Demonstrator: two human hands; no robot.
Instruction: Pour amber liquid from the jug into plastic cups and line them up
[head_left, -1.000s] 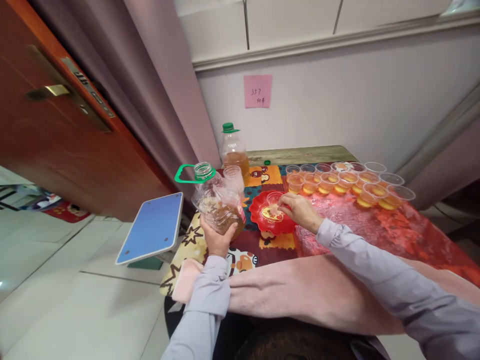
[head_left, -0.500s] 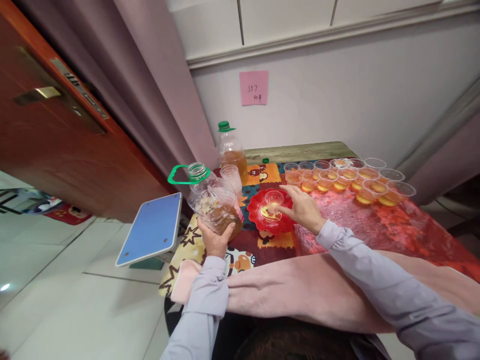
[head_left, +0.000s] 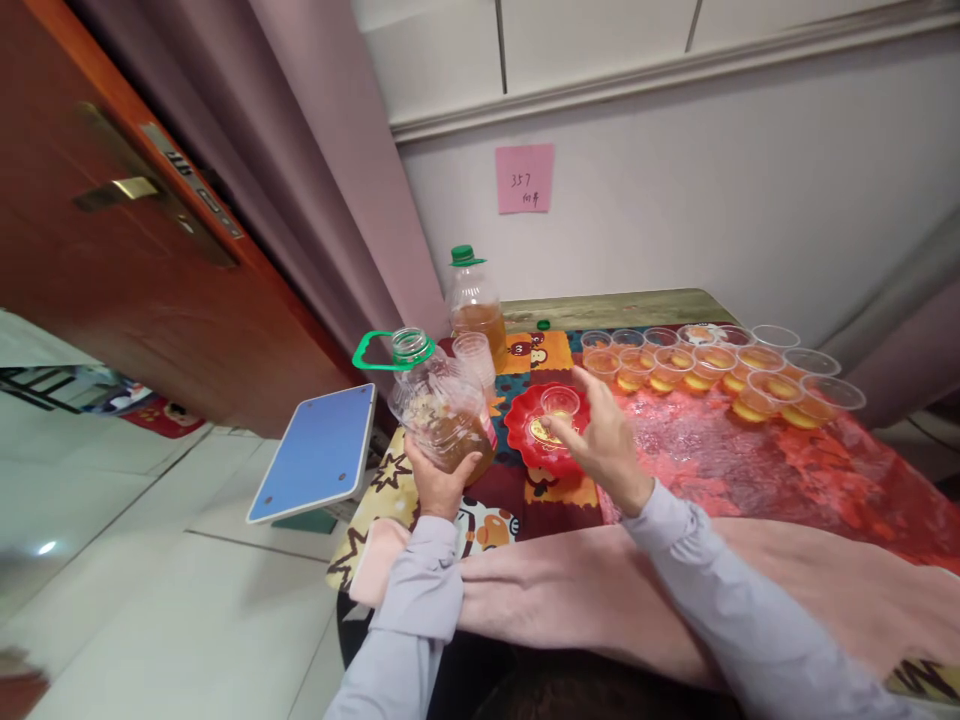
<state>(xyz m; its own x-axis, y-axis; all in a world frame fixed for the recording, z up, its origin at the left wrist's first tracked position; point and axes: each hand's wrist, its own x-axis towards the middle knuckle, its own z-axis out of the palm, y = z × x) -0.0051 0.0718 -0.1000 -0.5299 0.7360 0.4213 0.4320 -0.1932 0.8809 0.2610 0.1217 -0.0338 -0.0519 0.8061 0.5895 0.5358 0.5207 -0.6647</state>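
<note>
My left hand is wrapped around the lower side of a clear plastic jug, which has a green handle, an uncapped mouth and amber liquid in its lower part. A red scalloped plate lies to the right of the jug. One clear plastic cup stands on the plate. Over the plate's right edge is my right hand, its thumb and fingers spread with nothing between them. The thumb is near the cup; whether it touches the cup I cannot tell.
Rows of clear cups with amber liquid stand on the right of the table. Behind the jug are a stack of cups, a second, capped jug and a loose green cap. Pink cloth covers the near edge. A blue-topped stool stands left.
My right hand has opened and drawn back from the cup, which stays on the red plate. My left hand keeps its hold on the jug. The view has shifted slightly.
</note>
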